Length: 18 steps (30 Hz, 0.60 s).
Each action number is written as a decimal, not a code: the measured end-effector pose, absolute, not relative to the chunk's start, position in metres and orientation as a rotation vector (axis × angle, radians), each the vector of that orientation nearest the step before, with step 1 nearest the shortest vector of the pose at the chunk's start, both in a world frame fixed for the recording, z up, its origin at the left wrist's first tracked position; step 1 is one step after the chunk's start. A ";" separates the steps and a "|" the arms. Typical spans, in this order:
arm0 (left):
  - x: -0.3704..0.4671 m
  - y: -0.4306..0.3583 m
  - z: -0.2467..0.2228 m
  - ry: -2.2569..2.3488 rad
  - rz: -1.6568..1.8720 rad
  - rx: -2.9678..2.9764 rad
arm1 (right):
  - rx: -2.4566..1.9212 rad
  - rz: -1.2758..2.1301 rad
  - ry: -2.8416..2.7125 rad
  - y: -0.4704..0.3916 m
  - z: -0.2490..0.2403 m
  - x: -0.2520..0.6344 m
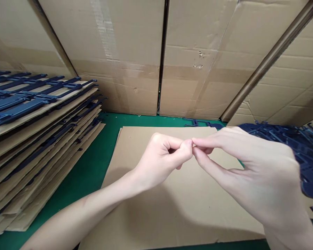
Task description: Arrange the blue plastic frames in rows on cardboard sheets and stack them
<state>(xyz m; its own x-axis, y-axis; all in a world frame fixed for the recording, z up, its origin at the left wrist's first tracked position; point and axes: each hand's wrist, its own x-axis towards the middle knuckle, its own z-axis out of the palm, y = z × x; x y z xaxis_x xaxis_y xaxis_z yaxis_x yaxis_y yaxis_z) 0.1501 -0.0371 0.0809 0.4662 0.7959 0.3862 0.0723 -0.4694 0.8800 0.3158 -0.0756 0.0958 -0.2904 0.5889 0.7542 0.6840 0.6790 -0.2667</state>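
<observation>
Both hands meet above a flat cardboard sheet [151, 222] on the green table. My left hand [164, 158] is closed, thumb pressed against the curled index finger. My right hand [245, 173] pinches with thumb and index fingertips right at the left thumb tip. Whatever lies between the fingertips is too small or too hidden to make out. Shadows of the hands and arms fall on the sheet.
At the left rises a stack of cardboard sheets [54, 180] layered with dark plastic frames [28, 93]. More dark plastic parts [281, 149] are heaped at the right. Large cardboard boxes [114, 69] stand along the back of the green table [80, 180].
</observation>
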 end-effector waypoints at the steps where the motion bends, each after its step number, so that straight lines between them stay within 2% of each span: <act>1: 0.150 -0.037 0.081 0.741 1.054 1.861 | -0.987 -0.142 -1.998 -0.075 0.096 0.316; 13: 0.151 -0.040 0.080 0.751 1.028 1.889 | -0.995 -0.176 -1.953 -0.077 0.095 0.310; 15: 0.149 -0.040 0.083 0.733 1.063 1.941 | -0.987 -0.042 -1.899 -0.073 0.096 0.311; 18: 0.145 -0.040 0.090 0.725 1.198 2.039 | -0.884 0.375 -1.716 -0.065 0.098 0.313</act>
<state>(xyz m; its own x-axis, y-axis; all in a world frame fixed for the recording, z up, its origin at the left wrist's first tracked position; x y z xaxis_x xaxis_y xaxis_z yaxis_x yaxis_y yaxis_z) 0.1451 -0.0399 0.0904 0.4282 0.7313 0.5309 0.1314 -0.6316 0.7641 0.3131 -0.0652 0.0977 -0.1051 0.7195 0.6865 0.3676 0.6696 -0.6454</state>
